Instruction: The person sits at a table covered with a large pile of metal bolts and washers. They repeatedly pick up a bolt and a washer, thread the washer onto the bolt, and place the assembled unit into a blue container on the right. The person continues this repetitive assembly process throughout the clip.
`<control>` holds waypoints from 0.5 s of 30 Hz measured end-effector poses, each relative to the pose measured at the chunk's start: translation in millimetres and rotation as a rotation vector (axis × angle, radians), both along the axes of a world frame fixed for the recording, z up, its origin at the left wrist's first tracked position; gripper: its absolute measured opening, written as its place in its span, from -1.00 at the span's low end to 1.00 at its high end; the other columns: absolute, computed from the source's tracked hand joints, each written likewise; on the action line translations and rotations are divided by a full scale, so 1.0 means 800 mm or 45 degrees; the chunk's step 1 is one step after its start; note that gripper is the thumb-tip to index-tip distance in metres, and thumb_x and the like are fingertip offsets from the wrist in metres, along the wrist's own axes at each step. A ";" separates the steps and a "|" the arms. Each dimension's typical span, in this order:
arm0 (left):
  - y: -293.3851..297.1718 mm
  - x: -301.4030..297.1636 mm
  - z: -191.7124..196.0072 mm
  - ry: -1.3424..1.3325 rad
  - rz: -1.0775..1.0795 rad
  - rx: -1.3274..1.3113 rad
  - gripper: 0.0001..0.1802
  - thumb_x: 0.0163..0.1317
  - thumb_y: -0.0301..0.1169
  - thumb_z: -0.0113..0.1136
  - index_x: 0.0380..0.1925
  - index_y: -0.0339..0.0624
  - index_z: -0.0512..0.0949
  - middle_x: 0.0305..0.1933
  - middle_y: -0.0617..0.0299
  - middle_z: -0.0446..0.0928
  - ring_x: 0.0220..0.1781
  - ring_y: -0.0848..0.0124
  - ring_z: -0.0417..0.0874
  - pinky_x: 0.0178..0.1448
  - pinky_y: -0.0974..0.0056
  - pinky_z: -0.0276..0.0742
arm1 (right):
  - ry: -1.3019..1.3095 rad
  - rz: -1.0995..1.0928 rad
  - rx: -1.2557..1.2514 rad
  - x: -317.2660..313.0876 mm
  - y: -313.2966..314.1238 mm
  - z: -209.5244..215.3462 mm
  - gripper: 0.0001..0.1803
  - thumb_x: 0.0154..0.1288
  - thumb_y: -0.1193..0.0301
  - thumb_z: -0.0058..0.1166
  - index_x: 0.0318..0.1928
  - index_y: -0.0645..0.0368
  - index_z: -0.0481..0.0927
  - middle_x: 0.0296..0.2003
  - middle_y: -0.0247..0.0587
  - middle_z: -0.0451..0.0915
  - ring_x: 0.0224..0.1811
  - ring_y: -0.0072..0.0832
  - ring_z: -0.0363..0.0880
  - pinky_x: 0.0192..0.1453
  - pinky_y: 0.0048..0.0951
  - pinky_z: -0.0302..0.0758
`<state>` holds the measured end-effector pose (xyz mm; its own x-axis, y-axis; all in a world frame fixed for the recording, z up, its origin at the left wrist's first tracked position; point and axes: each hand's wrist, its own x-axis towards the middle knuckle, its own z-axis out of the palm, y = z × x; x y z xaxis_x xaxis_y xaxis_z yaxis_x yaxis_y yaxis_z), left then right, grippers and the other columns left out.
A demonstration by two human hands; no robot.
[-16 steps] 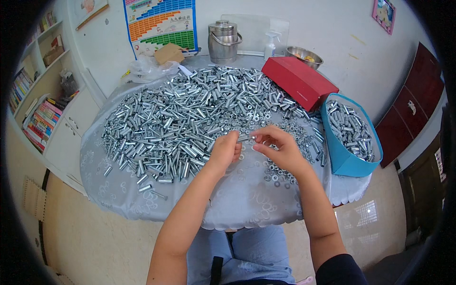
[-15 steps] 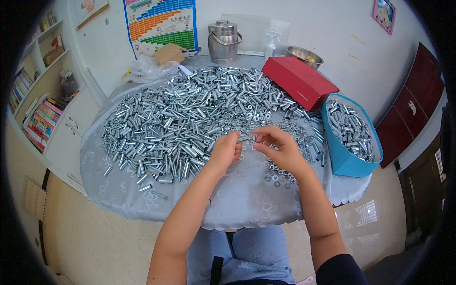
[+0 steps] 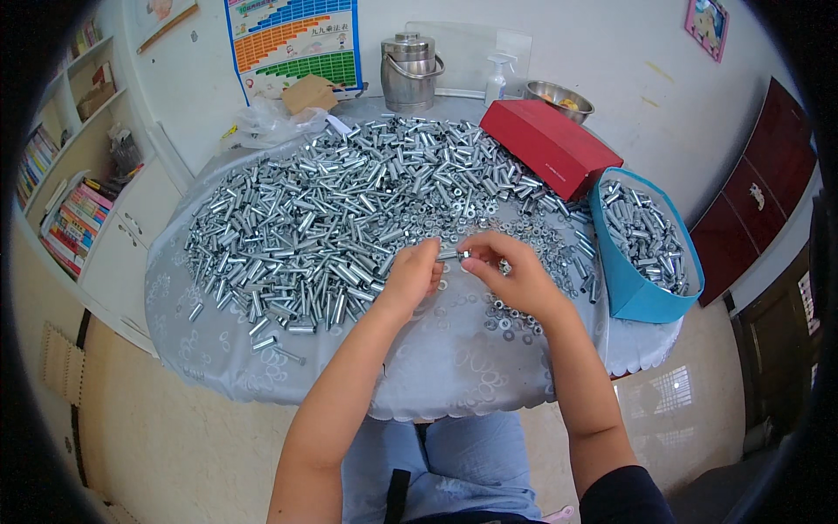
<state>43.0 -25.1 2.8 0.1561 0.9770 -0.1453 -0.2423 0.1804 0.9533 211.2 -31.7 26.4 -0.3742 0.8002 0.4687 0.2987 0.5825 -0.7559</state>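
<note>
My left hand [image 3: 413,276] is closed around a slim silvery bolt [image 3: 448,255] whose end points right, out past the fingers. At that end, the thumb and fingertips of my right hand [image 3: 513,272] pinch a small metal nut [image 3: 463,255]. The two hands face each other just above the near edge of a pile. To the left and behind lies a wide heap of metal sleeves and bolts [image 3: 323,210]. Loose nuts and washers [image 3: 515,319] are scattered beside and below my right hand. My left fingers hide the rest of the bolt.
A blue fabric bin [image 3: 642,297] filled with metal pieces stands at the right, beside a red box [image 3: 554,144]. Along the back are a steel pot [image 3: 408,79], spray bottle [image 3: 497,83], metal bowl [image 3: 559,96] and plastic bag [image 3: 266,127]. A patterned grey cloth [image 3: 463,375] covers the table.
My right fingertips have closed in on the bolt's end, and a nut now shows between them there. My left hand keeps its place. The view has shifted very slightly.
</note>
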 end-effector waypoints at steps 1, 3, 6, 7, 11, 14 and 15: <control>-0.001 0.002 0.001 0.016 0.008 0.010 -0.61 0.19 -0.17 -0.12 -0.76 0.00 0.15 -0.76 0.45 0.08 -0.75 0.59 0.05 -0.63 0.40 -0.02 | -0.011 0.002 0.023 0.001 0.001 -0.002 -0.78 0.12 0.36 0.14 -0.25 0.22 0.53 -0.50 -0.29 0.50 -0.54 -0.59 0.38 -0.46 -0.56 0.35; 0.000 0.007 -0.006 0.106 0.005 0.034 -0.61 0.19 -0.17 -0.12 -0.76 0.00 0.15 -0.76 0.45 0.08 -0.75 0.59 0.04 -0.63 0.40 -0.02 | -0.140 -0.088 -0.125 0.005 -0.001 0.006 -0.79 0.12 0.41 0.14 -0.24 0.24 0.53 -0.45 -0.33 0.52 -0.49 -0.65 0.39 -0.41 -0.61 0.35; -0.001 0.003 -0.004 0.103 0.000 0.000 -0.62 0.19 -0.17 -0.12 -0.76 -0.02 0.17 -0.76 0.44 0.10 -0.74 0.60 0.05 -0.63 0.41 -0.01 | -0.185 -0.046 -0.109 0.004 -0.006 0.014 -0.79 0.13 0.42 0.12 -0.23 0.24 0.53 -0.45 -0.34 0.52 -0.49 -0.66 0.40 -0.39 -0.61 0.36; -0.002 0.001 -0.002 0.079 -0.003 -0.020 -0.62 0.19 -0.17 -0.12 -0.76 -0.02 0.18 -0.76 0.44 0.10 -0.73 0.60 0.06 -0.63 0.41 -0.01 | -0.174 -0.005 -0.063 0.003 -0.006 0.015 -0.79 0.14 0.40 0.12 -0.24 0.24 0.53 -0.47 -0.33 0.52 -0.50 -0.65 0.40 -0.40 -0.60 0.36; 0.002 0.003 -0.006 0.113 -0.015 0.021 -0.61 0.20 -0.16 -0.13 -0.76 -0.02 0.20 -0.74 0.44 0.13 -0.73 0.60 0.06 -0.63 0.41 -0.01 | -0.275 -0.031 -0.027 0.007 0.002 0.001 -0.80 0.15 0.37 0.10 -0.27 0.25 0.52 -0.52 -0.24 0.51 -0.52 -0.53 0.43 -0.41 -0.52 0.38; 0.004 0.003 -0.016 0.192 -0.020 0.098 -0.59 0.19 -0.15 -0.13 -0.77 -0.08 0.26 -0.74 0.40 0.19 -0.73 0.59 0.12 -0.62 0.40 0.03 | -0.367 -0.041 -0.096 0.011 0.002 0.003 -0.78 0.18 0.31 0.06 -0.32 0.24 0.52 -0.51 -0.10 0.51 -0.51 -0.33 0.48 -0.41 -0.37 0.40; 0.003 0.002 -0.015 0.201 0.008 0.083 -0.57 0.18 -0.14 -0.13 -0.77 -0.14 0.31 -0.75 0.36 0.25 -0.73 0.57 0.17 -0.61 0.39 0.07 | -0.273 -0.051 -0.048 0.004 -0.005 0.008 -0.77 0.19 0.30 0.03 -0.35 0.24 0.52 -0.52 -0.07 0.50 -0.51 -0.30 0.48 -0.40 -0.35 0.40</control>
